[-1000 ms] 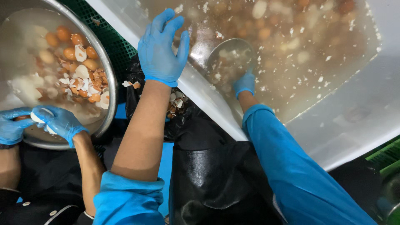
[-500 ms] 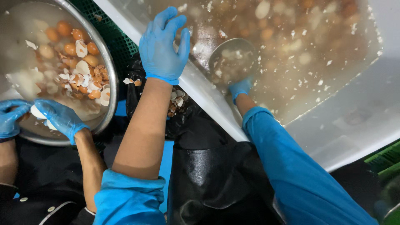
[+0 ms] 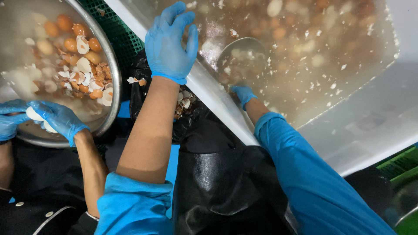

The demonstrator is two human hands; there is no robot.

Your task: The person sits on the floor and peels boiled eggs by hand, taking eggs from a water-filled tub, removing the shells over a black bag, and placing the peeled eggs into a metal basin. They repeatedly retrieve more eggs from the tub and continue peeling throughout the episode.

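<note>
In the head view, the left hand [image 3: 170,43], gloved in blue, is laid with fingers spread and nothing held on the near rim of a large white tub [image 3: 374,117] of cloudy water, where the right hand [image 3: 243,93] is closed on the handle of a metal strainer [image 3: 241,58] sunk among floating eggs [image 3: 275,7]. The scoop is probably best lifted slowly and level, so that water drains and no egg is dropped. At the left, a co-worker's gloved hands [image 3: 52,118] are seen peeling a white egg [image 3: 34,114] over a steel bowl [image 3: 112,82] of shells, with a black bag [image 3: 183,109] of shells between; no counter is visible.
</note>
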